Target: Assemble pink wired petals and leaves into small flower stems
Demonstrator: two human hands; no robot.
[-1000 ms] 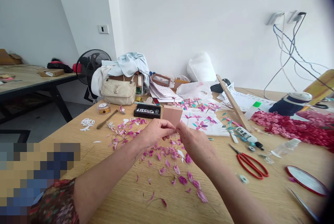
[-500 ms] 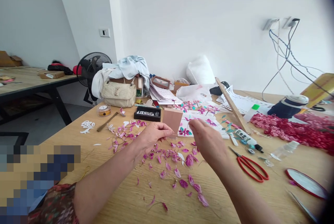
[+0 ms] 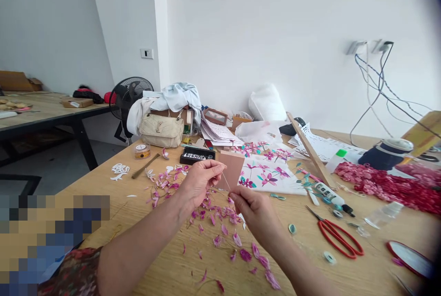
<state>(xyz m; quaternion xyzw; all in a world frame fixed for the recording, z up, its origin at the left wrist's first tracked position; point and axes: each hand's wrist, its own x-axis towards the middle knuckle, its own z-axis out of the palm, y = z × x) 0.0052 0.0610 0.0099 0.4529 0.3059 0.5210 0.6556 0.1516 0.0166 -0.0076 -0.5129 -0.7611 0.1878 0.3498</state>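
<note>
My left hand (image 3: 203,181) is closed in a pinch on one end of a thin pale strand (image 3: 226,180). The strand, thread or fine wire, runs straight and slanting down to my right hand (image 3: 253,206), whose thumb and fingers pinch its lower end. Behind the strand stands a flat pinkish-brown board (image 3: 233,167). Beneath and around both hands lie many loose pink and purple petals (image 3: 223,229), some on thin stems. Just beyond, a white sheet (image 3: 289,183) carries several pink flowers with teal leaves (image 3: 268,179).
To the right lie red-handled scissors (image 3: 339,238), a glue bottle (image 3: 329,195), a clear spray bottle (image 3: 384,215) and a red-rimmed hoop (image 3: 409,257). A wooden bar (image 3: 310,149) leans behind them. At the left are a black tray (image 3: 197,155), a beige bag (image 3: 161,130) and white cutouts (image 3: 120,171).
My right hand has come down and left towards my left hand, and the strand now shows stretched between them. The whole view has shifted slightly.
</note>
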